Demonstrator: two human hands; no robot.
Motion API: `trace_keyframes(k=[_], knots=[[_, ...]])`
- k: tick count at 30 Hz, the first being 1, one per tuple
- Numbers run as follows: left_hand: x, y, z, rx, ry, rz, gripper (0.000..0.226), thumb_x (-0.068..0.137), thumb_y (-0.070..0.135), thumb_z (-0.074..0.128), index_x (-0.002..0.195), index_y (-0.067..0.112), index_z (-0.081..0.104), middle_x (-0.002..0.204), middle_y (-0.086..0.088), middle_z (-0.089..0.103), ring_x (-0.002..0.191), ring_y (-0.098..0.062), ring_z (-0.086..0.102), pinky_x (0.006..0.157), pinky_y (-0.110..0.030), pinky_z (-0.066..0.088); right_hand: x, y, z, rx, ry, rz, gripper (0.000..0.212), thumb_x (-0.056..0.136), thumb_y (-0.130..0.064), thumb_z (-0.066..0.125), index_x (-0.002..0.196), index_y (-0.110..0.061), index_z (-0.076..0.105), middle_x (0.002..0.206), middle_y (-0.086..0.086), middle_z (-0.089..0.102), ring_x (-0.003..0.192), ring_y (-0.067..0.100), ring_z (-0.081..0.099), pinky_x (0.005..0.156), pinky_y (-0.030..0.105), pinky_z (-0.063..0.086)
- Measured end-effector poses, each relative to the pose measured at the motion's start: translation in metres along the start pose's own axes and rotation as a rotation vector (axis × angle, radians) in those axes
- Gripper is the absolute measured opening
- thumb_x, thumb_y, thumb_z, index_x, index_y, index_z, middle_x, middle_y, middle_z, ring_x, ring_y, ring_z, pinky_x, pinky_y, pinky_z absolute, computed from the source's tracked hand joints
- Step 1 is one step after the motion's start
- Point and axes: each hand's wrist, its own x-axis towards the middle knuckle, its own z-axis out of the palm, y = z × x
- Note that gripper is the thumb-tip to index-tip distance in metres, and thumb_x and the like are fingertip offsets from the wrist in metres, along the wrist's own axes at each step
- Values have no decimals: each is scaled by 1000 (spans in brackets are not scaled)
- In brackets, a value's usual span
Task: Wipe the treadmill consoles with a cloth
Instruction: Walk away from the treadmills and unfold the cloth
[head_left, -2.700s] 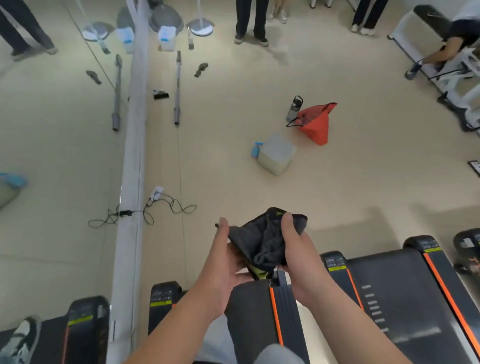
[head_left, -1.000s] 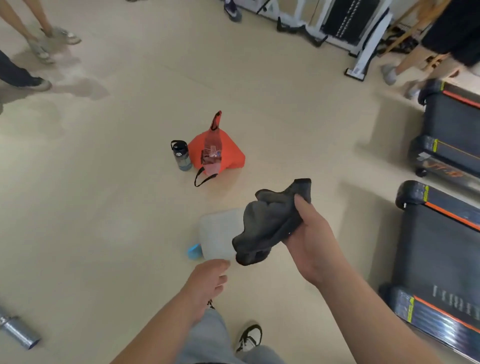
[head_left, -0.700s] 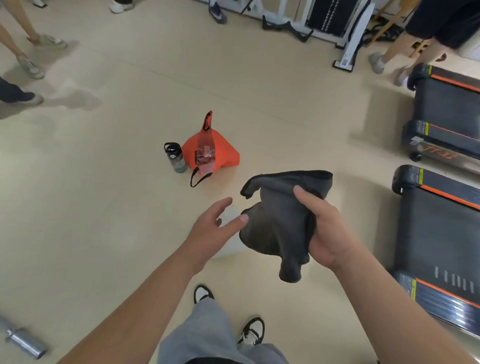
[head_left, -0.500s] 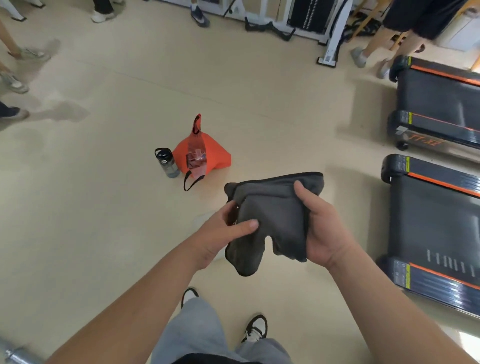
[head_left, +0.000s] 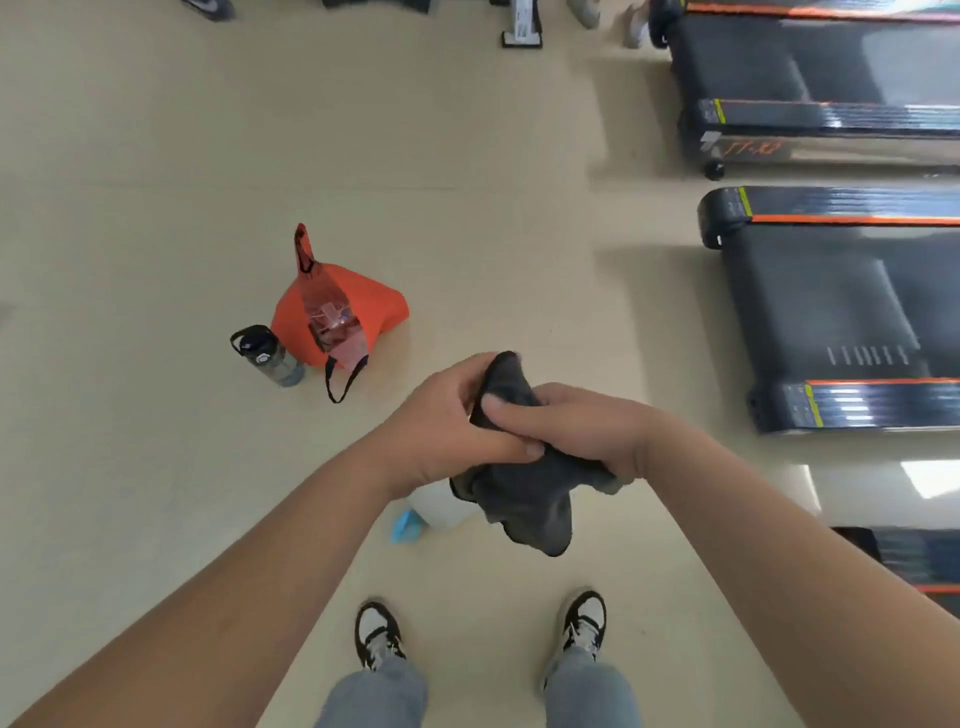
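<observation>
Beige floor (head_left: 156, 130) is seen from above; treadmills (head_left: 841, 306) are lined along the right, an orange bag (head_left: 358, 306) and bottle (head_left: 270, 356) are set left. A dark cloth (head_left: 524, 493) is bunched at centre, gripped by left hand (head_left: 447, 426) and right hand (head_left: 576, 426), fingers curled round it.

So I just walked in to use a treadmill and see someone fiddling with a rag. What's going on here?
A person stands on the gym floor, left hand and right hand both gripping a bunched dark grey cloth. The nearest treadmill lies to their right, untouched, so no wiping is under way. An orange bag and a water bottle sit on the floor.
</observation>
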Motion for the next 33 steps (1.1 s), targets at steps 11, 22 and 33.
trace_keyframes(k=[11,22,33], knots=[[84,-154,-9,171,-13,-110,10,92,31,76,92,21,76,84,2,79,82,-15,77,79,-39,63,164,165,-41,-543,130,186,33,68,-48,91,81,-25,72,69,-9,70,68,16,65,65,27,49],[189,-342,-26,-106,318,7,16,92,27,77,105,18,76,96,3,80,91,-14,76,88,-38,62,348,375,-62,418,713,-274,35,87,-25,62,115,-8,71,114,4,76,108,23,72,104,46,52],[191,-415,-31,-464,245,-58,23,94,37,71,82,20,81,94,-4,79,98,-24,77,86,-38,59,387,347,-47,584,784,-306,38,104,-53,52,115,-19,66,103,0,81,95,19,78,78,35,61]])
